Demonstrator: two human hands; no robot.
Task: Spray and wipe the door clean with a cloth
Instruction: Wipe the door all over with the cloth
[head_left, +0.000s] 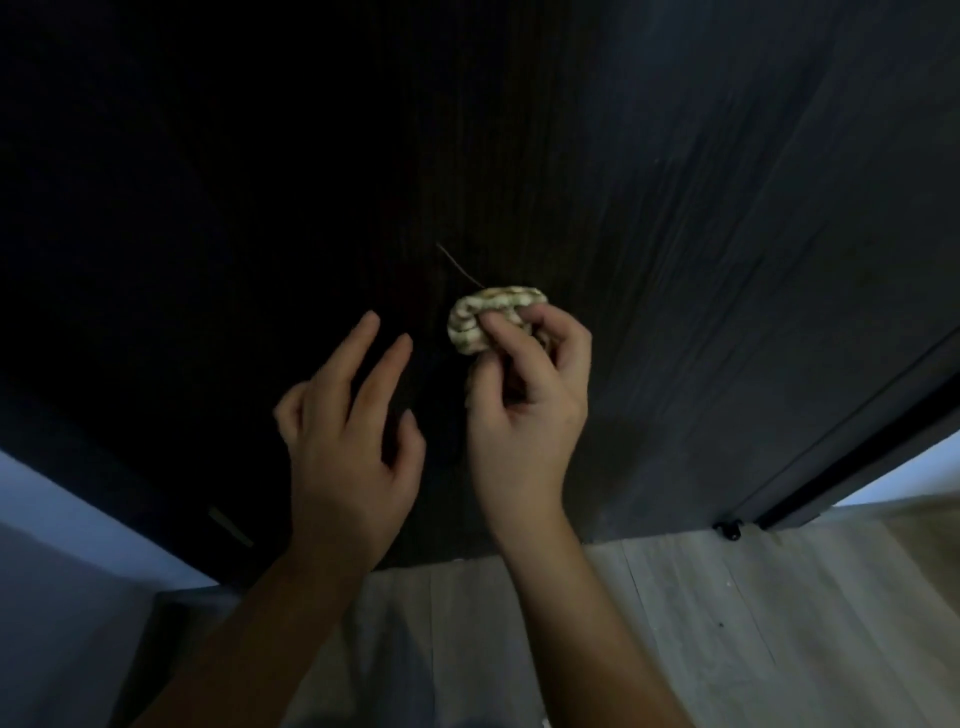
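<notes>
Underfoot, at the bottom of the view: pale wood-plank floor (727, 623). Reaching forward above it on bare forearms, first the left hand (343, 457), fingers spread and relaxed, gripping nothing, hovering just beside the cloth and not clearly touching the panel. To its right, the right hand (524, 410), thumb and curled fingers pinched tight on a bunched, striped cloth (483, 317). Held up at the lower middle of the door (675, 208); hard to tell whether pressed against the surface or just off it. Past the cloth, a loose thread (460, 265) trailing up and left over dark wood grain. No spray bottle in sight. Faint paler streaks on the right of the panel, possibly damp or wiped, but too dim to say. Probably mid-wipe on the lower section. Upper and left areas too dark to judge, likely left to do.
</notes>
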